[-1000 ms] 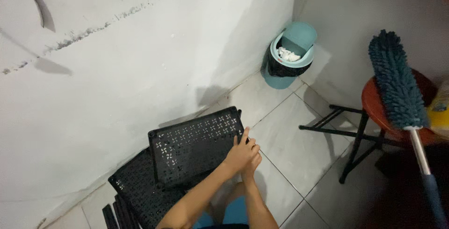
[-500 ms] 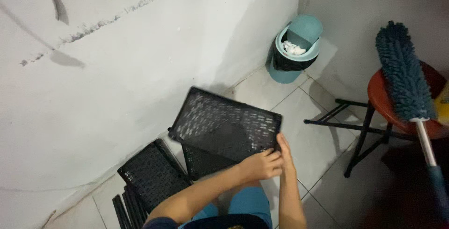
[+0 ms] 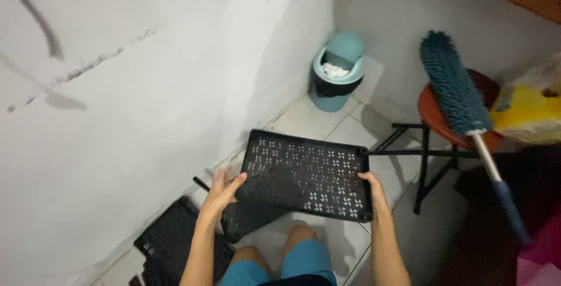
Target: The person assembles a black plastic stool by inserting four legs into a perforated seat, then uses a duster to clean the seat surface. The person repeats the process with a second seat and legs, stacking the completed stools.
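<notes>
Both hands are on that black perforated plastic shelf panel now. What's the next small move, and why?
Probably keep the black perforated plastic shelf panel level and carry it clear of the stacked black panels on the floor. The left hand and right hand grip opposite short edges, so it looks balanced, and another panel lies just beneath.

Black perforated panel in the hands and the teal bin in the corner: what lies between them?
Only bare white floor tiles lie between the black perforated panel and the teal bin, per the head view.

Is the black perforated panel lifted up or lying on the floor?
Lifted: the black perforated panel is held by left hand and right hand.
</notes>
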